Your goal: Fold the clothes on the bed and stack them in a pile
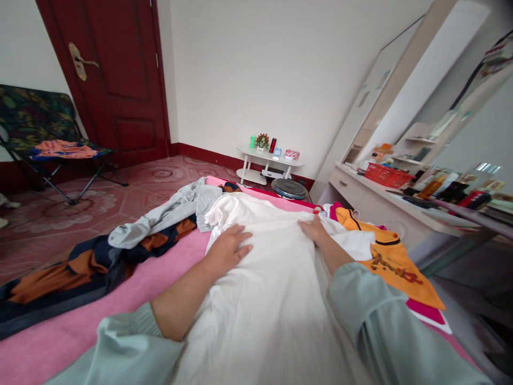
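Note:
A white T-shirt lies spread over the pink bed cover, its far end slightly rumpled. My left hand rests on the shirt's left side, fingers apart and stretched out. On the right edge of the shirt lies my right hand, its fingers extended forward on the cloth; some of them are hard to make out. A white sleeve spreads to the right of that hand, over an orange garment with dark print. Left of the shirt are a grey garment and a navy and brown garment.
A folding chair with an orange and blue cloth stands by the red door. A small white table stands against the back wall. To the right is a dressing table with a red basket and several bottles.

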Action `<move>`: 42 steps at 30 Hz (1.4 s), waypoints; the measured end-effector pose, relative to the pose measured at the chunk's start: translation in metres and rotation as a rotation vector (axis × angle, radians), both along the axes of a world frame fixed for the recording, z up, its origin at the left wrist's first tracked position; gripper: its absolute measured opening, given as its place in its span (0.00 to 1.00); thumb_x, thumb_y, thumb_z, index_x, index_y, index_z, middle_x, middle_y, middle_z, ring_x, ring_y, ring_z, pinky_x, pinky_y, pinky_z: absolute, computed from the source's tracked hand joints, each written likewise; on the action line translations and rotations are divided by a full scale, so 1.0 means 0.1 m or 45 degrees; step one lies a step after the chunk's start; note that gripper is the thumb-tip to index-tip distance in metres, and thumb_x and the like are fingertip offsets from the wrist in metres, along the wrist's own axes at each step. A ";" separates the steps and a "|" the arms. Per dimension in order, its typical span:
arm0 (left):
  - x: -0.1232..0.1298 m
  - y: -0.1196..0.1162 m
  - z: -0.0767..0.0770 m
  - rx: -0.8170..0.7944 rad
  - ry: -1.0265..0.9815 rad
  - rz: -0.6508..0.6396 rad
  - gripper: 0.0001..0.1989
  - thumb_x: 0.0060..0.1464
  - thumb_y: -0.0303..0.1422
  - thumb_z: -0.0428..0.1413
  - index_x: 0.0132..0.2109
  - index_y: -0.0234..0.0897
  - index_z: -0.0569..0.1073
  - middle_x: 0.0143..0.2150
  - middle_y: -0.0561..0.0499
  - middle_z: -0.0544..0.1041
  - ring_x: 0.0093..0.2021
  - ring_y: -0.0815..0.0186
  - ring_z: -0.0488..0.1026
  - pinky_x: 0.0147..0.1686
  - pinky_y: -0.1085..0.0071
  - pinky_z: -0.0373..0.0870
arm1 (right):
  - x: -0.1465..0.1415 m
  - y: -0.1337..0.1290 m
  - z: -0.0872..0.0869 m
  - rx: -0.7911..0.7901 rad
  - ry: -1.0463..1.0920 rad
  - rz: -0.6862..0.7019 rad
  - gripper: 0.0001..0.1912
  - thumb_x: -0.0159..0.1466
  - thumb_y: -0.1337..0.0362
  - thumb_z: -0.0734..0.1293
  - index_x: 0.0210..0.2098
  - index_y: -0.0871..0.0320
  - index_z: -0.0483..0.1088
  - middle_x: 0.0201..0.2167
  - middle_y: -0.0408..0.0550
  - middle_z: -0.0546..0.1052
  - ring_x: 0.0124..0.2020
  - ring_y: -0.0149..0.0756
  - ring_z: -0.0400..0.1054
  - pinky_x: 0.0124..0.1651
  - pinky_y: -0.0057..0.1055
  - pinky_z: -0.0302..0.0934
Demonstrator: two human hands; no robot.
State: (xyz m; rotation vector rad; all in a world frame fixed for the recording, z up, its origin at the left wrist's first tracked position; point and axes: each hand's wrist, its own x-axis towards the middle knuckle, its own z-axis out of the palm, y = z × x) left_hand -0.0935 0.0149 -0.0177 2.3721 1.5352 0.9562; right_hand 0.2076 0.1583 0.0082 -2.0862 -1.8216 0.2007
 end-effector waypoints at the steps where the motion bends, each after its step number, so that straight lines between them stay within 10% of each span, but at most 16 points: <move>1: 0.00 0.00 0.00 -0.006 0.032 -0.003 0.22 0.58 0.43 0.49 0.55 0.37 0.71 0.60 0.40 0.66 0.60 0.53 0.61 0.60 0.56 0.57 | -0.03 -0.03 -0.06 -0.037 -0.045 0.024 0.35 0.62 0.54 0.60 0.63 0.64 0.50 0.63 0.63 0.57 0.63 0.50 0.51 0.61 0.41 0.49; 8: -0.02 -0.01 0.01 -0.033 0.132 -0.017 0.22 0.57 0.42 0.50 0.55 0.39 0.71 0.61 0.42 0.65 0.61 0.54 0.60 0.60 0.56 0.55 | -0.22 -0.39 0.05 -0.259 -0.239 0.141 0.34 0.64 0.50 0.56 0.65 0.60 0.49 0.67 0.60 0.46 0.67 0.52 0.38 0.62 0.54 0.38; 19: -0.05 0.03 0.03 -0.006 -0.215 0.051 0.13 0.55 0.36 0.50 0.43 0.38 0.77 0.46 0.47 0.77 0.47 0.61 0.72 0.51 0.66 0.66 | -0.71 -2.76 0.11 -0.165 -0.110 0.883 0.32 0.65 0.50 0.56 0.65 0.53 0.48 0.68 0.50 0.42 0.68 0.44 0.32 0.65 0.54 0.33; 26: -0.37 -0.06 0.26 0.132 -0.256 0.858 0.17 0.51 0.36 0.53 0.49 0.40 0.67 0.46 0.45 0.74 0.48 0.56 0.70 0.43 0.64 0.67 | -0.72 -2.86 -0.01 0.166 -0.016 0.910 0.24 0.64 0.58 0.60 0.59 0.55 0.60 0.63 0.54 0.58 0.64 0.45 0.49 0.63 0.52 0.45; 36: -0.54 -0.02 0.21 -0.213 -0.460 0.815 0.17 0.45 0.42 0.59 0.43 0.43 0.73 0.36 0.48 0.79 0.46 0.51 0.73 0.44 0.62 0.64 | -1.30 -3.36 0.12 0.532 0.105 1.555 0.12 0.62 0.53 0.62 0.37 0.54 0.70 0.32 0.44 0.75 0.31 0.34 0.68 0.34 0.29 0.62; 42: -0.48 0.06 0.24 -0.308 -0.734 0.515 0.25 0.48 0.41 0.58 0.54 0.37 0.69 0.37 0.48 0.80 0.36 0.63 0.76 0.37 0.71 0.69 | -2.11 -3.73 -0.43 0.513 -0.167 0.889 0.07 0.59 0.61 0.65 0.26 0.55 0.66 0.19 0.46 0.69 0.21 0.39 0.66 0.21 0.31 0.56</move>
